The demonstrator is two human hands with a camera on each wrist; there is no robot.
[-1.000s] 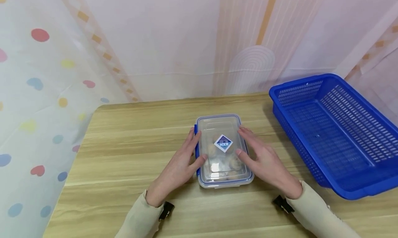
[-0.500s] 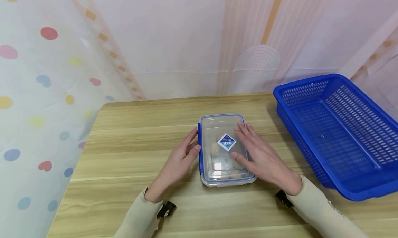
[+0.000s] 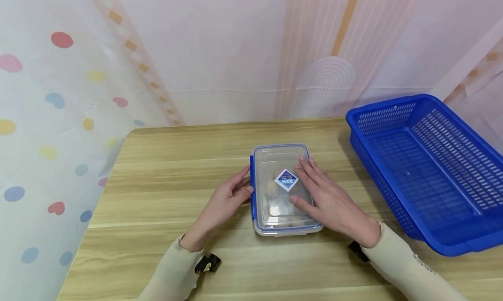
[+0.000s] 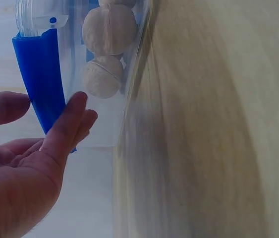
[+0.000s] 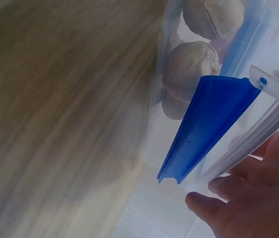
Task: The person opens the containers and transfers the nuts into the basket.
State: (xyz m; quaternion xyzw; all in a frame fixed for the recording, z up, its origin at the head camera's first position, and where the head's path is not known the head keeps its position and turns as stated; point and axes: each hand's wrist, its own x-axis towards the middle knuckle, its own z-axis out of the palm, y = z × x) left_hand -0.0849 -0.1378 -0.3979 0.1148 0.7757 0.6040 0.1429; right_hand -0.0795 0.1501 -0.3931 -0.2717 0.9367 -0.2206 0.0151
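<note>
A clear lidded food box [image 3: 284,216] with a diamond sticker lies on the wooden table. Its lid is on. Round, tan, seamed pieces like walnuts [image 4: 109,29] show through the wall. Along the left side runs a blue latch [image 3: 253,205]; my left hand [image 3: 224,200] holds it, thumb at its upper edge and fingers at its lower edge. The right hand [image 3: 334,200] lies with extended fingers over the lid's right part, thumb near the sticker. Beneath that hand, in the right wrist view, another blue latch [image 5: 208,124] stands out from the box wall.
To the right stands a big blue plastic basket [image 3: 357,161] with perforated walls and nothing inside. A printed cloth [image 3: 220,52] hangs behind the wooden table [image 3: 180,152] and along its left. Black wrist mounts [image 3: 208,264] sit at the light sleeves.
The left hand has shifted from the lid's edge down to the left latch. My right hand has slid slightly further over the lid. The box stays in place; the head view shifted a little.
</note>
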